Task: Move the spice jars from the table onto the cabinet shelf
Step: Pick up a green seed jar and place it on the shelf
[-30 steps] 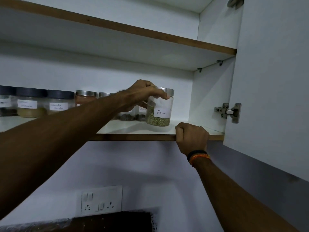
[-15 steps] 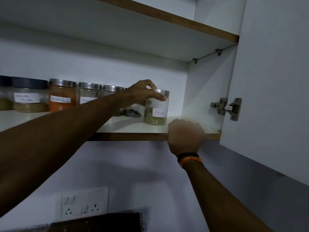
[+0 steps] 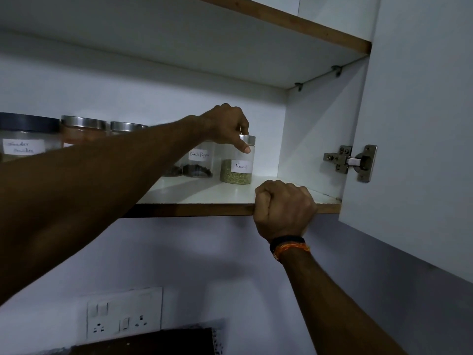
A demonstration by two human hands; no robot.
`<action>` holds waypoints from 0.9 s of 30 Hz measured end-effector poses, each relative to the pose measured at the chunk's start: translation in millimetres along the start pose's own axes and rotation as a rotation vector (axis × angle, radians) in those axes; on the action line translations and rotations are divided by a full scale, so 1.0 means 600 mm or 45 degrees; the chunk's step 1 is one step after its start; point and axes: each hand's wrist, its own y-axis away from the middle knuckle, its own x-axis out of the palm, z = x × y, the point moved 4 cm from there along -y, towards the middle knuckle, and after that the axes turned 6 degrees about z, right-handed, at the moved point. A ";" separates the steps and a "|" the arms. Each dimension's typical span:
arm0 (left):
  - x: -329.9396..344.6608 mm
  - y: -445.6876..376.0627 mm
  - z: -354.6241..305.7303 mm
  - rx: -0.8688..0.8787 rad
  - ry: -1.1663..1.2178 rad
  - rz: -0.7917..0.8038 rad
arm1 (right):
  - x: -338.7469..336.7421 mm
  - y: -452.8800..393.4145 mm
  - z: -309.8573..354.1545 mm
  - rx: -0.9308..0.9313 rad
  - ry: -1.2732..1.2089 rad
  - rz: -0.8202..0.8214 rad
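My left hand (image 3: 227, 126) reaches across to the far right end of the jar row, fingers curled over the steel lid of the Fennel jar (image 3: 238, 161), with one fingertip pressed on the glass just below the lid; I cannot tell whether the grip is firm or already loosening. My right hand (image 3: 282, 206) is closed in a fist around the wooden front edge of the cabinet shelf (image 3: 194, 210), steadying me, a dark and orange band at the wrist. The Fennel jar stands upright on the white shelf surface, about a third full of greenish seeds, with clear shelf between it and the right cabinet wall. Just beside it on the left stands the Black Pepper jar (image 3: 199, 162), and further left, partly hidden behind my forearm, come more steel-lidded jars and a dark-lidded one with a handwritten label (image 3: 24, 139). The open cabinet door (image 3: 419, 124) hangs at the right, its hinge showing. Below, a wall socket (image 3: 124, 313) sits on the pale wall. The table is out of view, so I judge several jars shelved, this one set in place, and cannot tell how many remain.
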 end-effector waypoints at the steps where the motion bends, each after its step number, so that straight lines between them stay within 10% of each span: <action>1: 0.001 -0.004 0.001 0.001 -0.026 0.000 | 0.000 0.000 0.001 -0.002 -0.006 0.001; 27: 0.030 -0.032 0.049 -0.146 -0.152 -0.001 | -0.001 0.001 0.001 -0.003 -0.039 -0.016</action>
